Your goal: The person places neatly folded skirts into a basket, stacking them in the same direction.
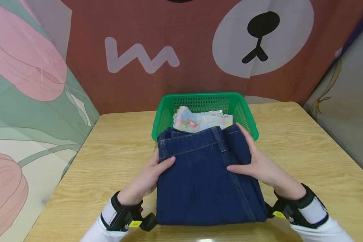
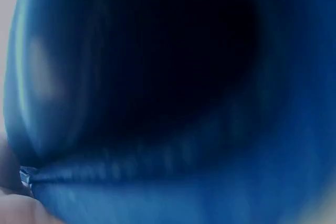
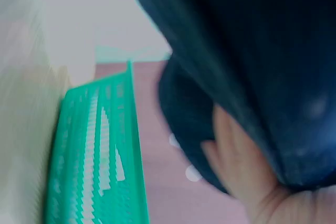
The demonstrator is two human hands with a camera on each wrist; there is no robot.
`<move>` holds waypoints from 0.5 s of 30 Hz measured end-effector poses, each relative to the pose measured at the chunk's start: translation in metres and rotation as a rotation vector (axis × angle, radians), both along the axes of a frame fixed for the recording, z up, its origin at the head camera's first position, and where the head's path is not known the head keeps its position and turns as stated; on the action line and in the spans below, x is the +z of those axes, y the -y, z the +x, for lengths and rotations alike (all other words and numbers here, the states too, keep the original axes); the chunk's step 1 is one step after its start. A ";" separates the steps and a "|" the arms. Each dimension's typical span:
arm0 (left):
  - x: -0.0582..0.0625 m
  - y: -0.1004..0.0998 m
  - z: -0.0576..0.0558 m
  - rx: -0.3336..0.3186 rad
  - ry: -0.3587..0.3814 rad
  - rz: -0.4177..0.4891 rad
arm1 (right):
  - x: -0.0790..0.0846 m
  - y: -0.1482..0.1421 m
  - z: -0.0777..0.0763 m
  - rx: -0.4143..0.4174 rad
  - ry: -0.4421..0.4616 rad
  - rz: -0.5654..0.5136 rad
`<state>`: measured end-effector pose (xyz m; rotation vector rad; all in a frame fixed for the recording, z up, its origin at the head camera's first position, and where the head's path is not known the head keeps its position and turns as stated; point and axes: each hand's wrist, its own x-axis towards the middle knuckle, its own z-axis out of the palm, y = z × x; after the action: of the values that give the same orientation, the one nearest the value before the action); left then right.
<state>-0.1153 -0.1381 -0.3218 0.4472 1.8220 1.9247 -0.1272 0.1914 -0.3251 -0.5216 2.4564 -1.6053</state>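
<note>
A folded pair of dark blue jeans (image 1: 199, 181) is held up between both hands in the head view, waistband toward the basket. My left hand (image 1: 145, 174) grips the left edge, thumb on the front and fingers hidden behind. On the other side my right hand (image 1: 260, 164) holds the right edge, its thumb across the front near the side seam. Blurred denim (image 2: 236, 192) fills most of the left wrist view. In the right wrist view, fingers of the right hand (image 3: 247, 166) go in behind a fold of the jeans (image 3: 252, 51).
Just beyond the jeans a green plastic basket (image 1: 160, 124) stands on the wooden table (image 1: 118, 161). Inside lies folded pastel cloth with a flower print (image 1: 192, 121). A brown curtain with a cartoon bear face (image 1: 196, 50) hangs behind the table.
</note>
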 end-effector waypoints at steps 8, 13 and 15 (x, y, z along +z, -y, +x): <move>0.041 -0.010 -0.052 0.164 -0.248 -0.090 | 0.027 0.016 -0.025 -0.231 -0.369 0.023; 0.060 -0.016 -0.081 0.284 -0.468 -0.168 | 0.028 0.025 -0.053 -0.283 -0.610 -0.058; 0.065 -0.019 -0.090 0.309 -0.541 -0.170 | 0.027 0.027 -0.065 -0.296 -0.693 -0.078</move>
<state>-0.2056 -0.1193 -0.2571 0.7167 2.5036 1.9459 -0.1925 0.1640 -0.2986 -0.8866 3.0922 -1.8776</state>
